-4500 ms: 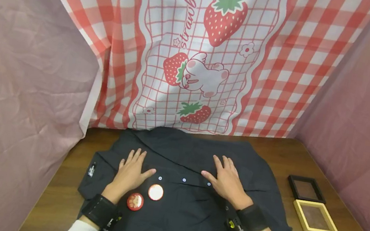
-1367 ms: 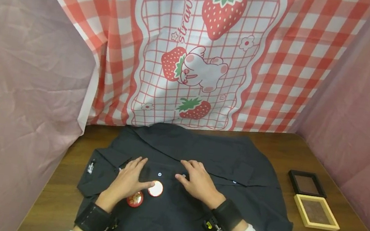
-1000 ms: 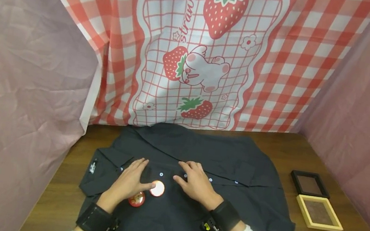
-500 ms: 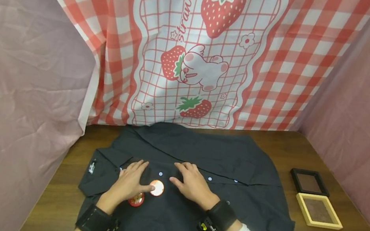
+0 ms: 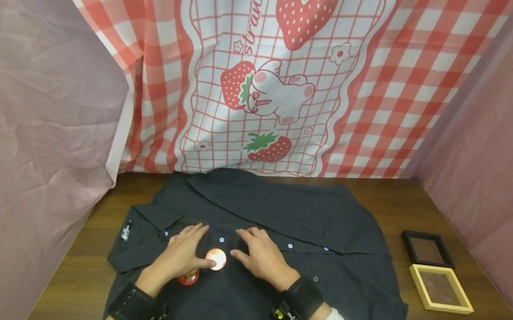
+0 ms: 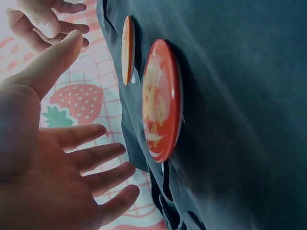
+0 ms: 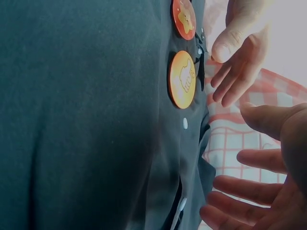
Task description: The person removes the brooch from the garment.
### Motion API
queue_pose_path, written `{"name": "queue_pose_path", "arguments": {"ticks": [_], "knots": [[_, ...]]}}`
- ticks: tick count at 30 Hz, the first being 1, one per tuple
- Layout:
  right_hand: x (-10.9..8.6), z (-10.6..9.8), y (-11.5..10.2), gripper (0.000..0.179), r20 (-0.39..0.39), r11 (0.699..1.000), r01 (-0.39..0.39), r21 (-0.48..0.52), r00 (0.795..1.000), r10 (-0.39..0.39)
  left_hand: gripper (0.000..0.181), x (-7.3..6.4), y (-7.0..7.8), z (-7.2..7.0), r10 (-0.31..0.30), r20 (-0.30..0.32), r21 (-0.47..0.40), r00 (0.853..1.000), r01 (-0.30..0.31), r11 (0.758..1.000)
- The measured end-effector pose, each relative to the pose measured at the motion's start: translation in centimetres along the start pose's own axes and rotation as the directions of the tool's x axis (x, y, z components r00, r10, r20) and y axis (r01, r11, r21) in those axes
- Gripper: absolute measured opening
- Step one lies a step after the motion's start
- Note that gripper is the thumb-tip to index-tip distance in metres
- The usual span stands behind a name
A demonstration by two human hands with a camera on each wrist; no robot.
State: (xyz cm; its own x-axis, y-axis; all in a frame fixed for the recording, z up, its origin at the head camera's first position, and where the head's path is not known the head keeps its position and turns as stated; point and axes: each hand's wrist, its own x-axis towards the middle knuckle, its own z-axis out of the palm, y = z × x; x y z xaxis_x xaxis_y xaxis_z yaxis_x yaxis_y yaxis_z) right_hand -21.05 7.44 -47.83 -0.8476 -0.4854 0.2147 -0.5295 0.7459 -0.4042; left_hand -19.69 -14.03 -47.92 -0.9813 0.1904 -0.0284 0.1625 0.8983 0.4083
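A dark button-up shirt (image 5: 334, 304) lies spread on the wooden table, its collar at the left. Two round pin badges sit on it near the button placket: a red badge (image 6: 162, 100) and an orange-rimmed badge (image 7: 182, 79) that glares white in the head view. My left hand (image 5: 179, 253) hovers over the shirt with fingers spread, partly covering the red badge from above. Its thumb overlaps the orange badge's edge in the head view, but the wrist views show it apart. To the right, my right hand (image 5: 264, 258) also hovers, fingers loosely extended, holding nothing.
At the table's right side lie a black frame (image 5: 428, 249) and a pale yellow frame (image 5: 441, 289), edge to edge. A red-checked strawberry cloth (image 5: 275, 102) hangs behind the table. Pink-grey curtains (image 5: 32, 93) flank both sides.
My right hand has moved left, closer to my left hand, uncovering shirt buttons. My left hand has shifted slightly toward the badges. Badges, shirt and frames keep their places.
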Motion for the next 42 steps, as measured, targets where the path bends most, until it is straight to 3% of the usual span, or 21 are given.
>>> {"name": "queue_pose_path", "arguments": {"ticks": [23, 36, 42], "knots": [[0.0, 0.9, -0.8, 0.048, 0.016, 0.999, 0.023, -0.033, 1.000, -0.022, 0.089, -0.5, 0.0, 0.0, -0.037, 0.068, 0.012, 0.997, 0.036, 0.999], [0.2, 1.0, -1.0, 0.048, 0.027, 0.997, 0.048, -0.057, 0.999, -0.046, 0.087, -0.9, -0.2, -0.1, -0.028, 0.029, 0.004, 0.999, 0.028, 1.000], [0.4, 1.2, -1.2, 0.048, 0.041, 0.997, 0.058, -0.059, 0.998, -0.055, 0.089, -0.9, -0.5, 0.1, -0.031, 0.065, 0.017, 0.997, 0.030, 0.999]]}}
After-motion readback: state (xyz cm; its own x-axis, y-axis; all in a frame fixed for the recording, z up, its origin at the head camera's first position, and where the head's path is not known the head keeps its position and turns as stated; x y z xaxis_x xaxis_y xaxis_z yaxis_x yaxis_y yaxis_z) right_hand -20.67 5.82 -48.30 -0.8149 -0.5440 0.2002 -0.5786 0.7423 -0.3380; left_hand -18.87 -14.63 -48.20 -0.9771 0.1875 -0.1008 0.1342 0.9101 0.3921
